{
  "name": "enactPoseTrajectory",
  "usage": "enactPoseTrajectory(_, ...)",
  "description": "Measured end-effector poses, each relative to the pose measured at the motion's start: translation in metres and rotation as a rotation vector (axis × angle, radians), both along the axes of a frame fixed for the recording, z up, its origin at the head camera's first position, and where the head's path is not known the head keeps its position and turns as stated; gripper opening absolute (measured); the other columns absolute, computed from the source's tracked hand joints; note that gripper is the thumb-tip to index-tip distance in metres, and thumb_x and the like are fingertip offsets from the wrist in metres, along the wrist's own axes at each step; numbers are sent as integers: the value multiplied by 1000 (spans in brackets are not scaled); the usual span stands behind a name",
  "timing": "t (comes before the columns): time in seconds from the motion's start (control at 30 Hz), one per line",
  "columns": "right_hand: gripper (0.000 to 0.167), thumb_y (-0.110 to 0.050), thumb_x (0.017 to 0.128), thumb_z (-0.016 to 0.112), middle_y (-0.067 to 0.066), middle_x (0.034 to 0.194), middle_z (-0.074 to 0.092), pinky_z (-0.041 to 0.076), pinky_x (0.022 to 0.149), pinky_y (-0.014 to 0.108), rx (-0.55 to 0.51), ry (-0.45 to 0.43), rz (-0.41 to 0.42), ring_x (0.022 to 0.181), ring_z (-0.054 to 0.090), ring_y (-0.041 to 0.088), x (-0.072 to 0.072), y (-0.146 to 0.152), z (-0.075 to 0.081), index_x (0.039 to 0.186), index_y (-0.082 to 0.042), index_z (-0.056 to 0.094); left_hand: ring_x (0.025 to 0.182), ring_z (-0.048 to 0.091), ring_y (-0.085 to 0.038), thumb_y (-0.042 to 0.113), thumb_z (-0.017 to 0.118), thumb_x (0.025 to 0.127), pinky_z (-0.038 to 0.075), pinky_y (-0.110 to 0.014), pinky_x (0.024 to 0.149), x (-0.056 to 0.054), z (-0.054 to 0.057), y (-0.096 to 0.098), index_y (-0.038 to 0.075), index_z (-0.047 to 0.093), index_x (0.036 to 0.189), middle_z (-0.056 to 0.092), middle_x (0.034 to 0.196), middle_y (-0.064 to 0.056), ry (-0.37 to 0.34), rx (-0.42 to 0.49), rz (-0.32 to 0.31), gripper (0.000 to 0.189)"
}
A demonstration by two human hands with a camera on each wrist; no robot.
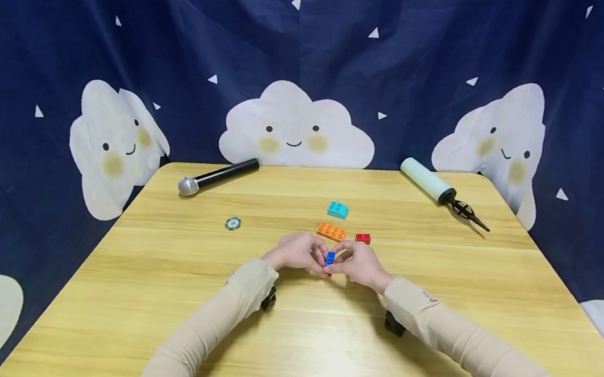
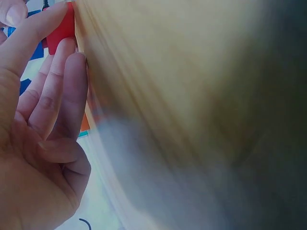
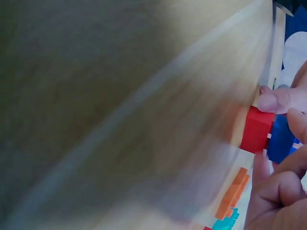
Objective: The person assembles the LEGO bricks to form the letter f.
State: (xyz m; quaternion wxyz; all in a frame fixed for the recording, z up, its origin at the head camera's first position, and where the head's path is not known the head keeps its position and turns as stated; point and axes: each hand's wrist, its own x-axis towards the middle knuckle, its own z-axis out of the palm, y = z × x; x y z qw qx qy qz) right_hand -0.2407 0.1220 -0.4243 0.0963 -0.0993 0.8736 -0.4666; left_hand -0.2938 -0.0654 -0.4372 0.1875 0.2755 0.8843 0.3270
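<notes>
My left hand pinches a red toy building brick between thumb and fingers, low over the table. Directly above that brick is a blue building brick, pinched by the fingers of my right hand. In the right wrist view the blue brick lines up with the red brick with a thin gap showing between them; whether their studs are engaged I cannot tell. Just beyond the hands lie an orange brick, a turquoise brick with a curved end and a second red brick.
A black microphone with a silver head lies at the back left of the wooden table. Nearer is a round chip. A pale green hand pump with a black nozzle lies at the back right. A dark blue curtain hangs behind.
</notes>
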Motion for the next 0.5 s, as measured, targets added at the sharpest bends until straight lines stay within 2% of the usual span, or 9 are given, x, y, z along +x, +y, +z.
enactPoseTrajectory(0.1,31,-18,72,83,9,100,68,52,63,27,15,26,-41,87,66,21,2,-2,-1,98,-8,68,56,60,-3,29,86,69,45,-20,58,0,-1,0,18,68,90,71,77,12,17,-9,6,30)
enactPoseTrajectory(0.17,32,-17,72,83,10,104,68,53,64,28,9,34,-52,90,68,23,3,-3,-1,98,-8,68,56,60,-4,30,86,69,43,-20,59,0,-2,-1,19,68,89,71,76,12,23,-15,12,29)
enactPoseTrajectory(0.33,32,-14,73,82,11,104,67,50,51,26,-33,15,-56,70,67,15,2,-3,-5,101,-6,66,56,60,-4,30,86,69,43,-22,61,1,1,0,20,69,88,70,76,13,15,-21,26,27)
enactPoseTrajectory(0.5,31,-13,73,82,7,100,68,42,43,22,-45,31,-33,48,53,9,1,-1,-9,100,-7,66,56,60,-4,28,86,70,44,-22,61,1,1,0,19,69,87,71,76,11,-16,-11,33,26)
